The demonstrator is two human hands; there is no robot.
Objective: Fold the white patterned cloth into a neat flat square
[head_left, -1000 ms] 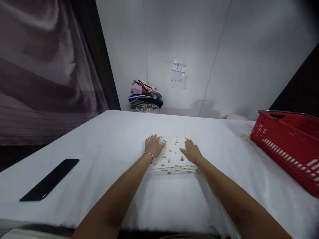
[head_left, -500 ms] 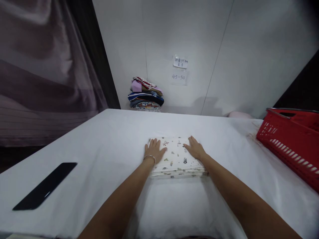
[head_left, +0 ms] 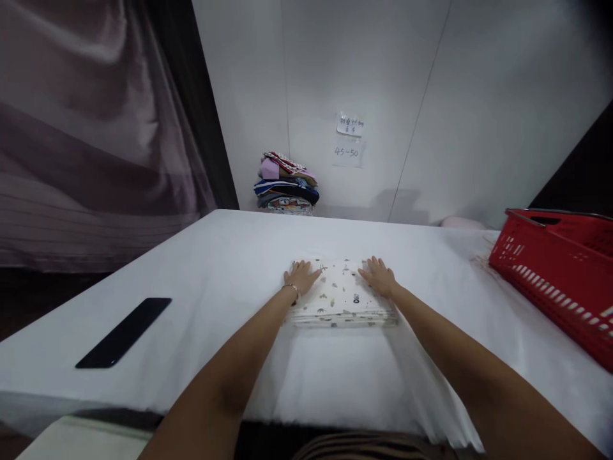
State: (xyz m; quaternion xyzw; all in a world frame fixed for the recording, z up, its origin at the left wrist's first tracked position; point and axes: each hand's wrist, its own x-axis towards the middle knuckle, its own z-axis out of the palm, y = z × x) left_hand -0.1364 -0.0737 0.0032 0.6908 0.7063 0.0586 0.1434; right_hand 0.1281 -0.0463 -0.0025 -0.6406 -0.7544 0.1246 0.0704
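Observation:
A folded white cloth (head_left: 340, 291) printed with small dark and tan figures lies on the white-covered table (head_left: 230, 255). Its folded layers show along the near edge. My left hand (head_left: 301, 278) rests flat on the cloth's left side, fingers spread, a thin bracelet at the wrist. On the right side my right hand (head_left: 378, 277) presses down the same way, fingers stretched out. Neither hand grips anything.
A black flat slab (head_left: 124, 332) lies at the table's left. To the right stands a red plastic basket (head_left: 550, 275). Beyond the far edge a stack of folded fabrics (head_left: 287, 185) rises against the wall, near paper notes (head_left: 348, 153). A mauve curtain (head_left: 96, 160) hangs at left.
The camera view has shifted, showing more of the table's near edge. Both hands stay flat on the folded cloth, a little farther from me.

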